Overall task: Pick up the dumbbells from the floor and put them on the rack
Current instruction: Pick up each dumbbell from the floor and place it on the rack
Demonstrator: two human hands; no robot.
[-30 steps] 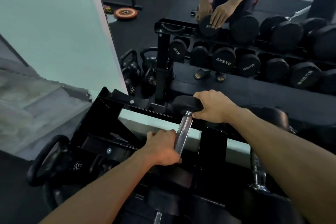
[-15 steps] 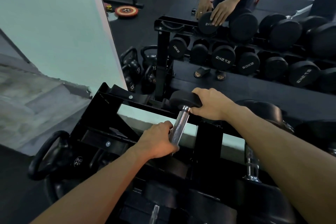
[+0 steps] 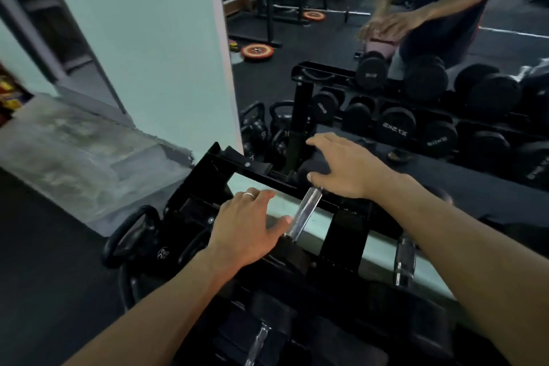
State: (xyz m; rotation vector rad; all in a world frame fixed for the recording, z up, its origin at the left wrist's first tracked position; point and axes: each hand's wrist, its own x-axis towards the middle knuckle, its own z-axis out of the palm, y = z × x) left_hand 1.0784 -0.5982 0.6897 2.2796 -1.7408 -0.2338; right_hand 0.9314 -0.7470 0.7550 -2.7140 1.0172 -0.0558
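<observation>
A black dumbbell with a chrome handle (image 3: 306, 209) lies across the top tier of the black rack (image 3: 225, 166), its far head under my right hand. My left hand (image 3: 246, 229) hovers just left of the handle with fingers spread and relaxed, the thumb near the chrome bar. My right hand (image 3: 341, 166) is open, fingers stretched over the dumbbell's far head, with the thumb beside the bar's top end. Another chrome-handled dumbbell (image 3: 404, 258) sits on the rack to the right, and a third one (image 3: 258, 339) lies on the lower tier.
A mirror behind the rack reflects the rack, rows of dumbbells (image 3: 395, 125) and my own figure. Kettlebells (image 3: 139, 238) stand on the floor at the rack's left end. A pale wall (image 3: 133, 38) and concrete ledge are to the left. Weight plates lie in the reflection.
Both hands have let go of the dumbbell: the left hand opened off the handle, the right hand's fingers straightened over the far head. The view shifted up and left, with blur.
</observation>
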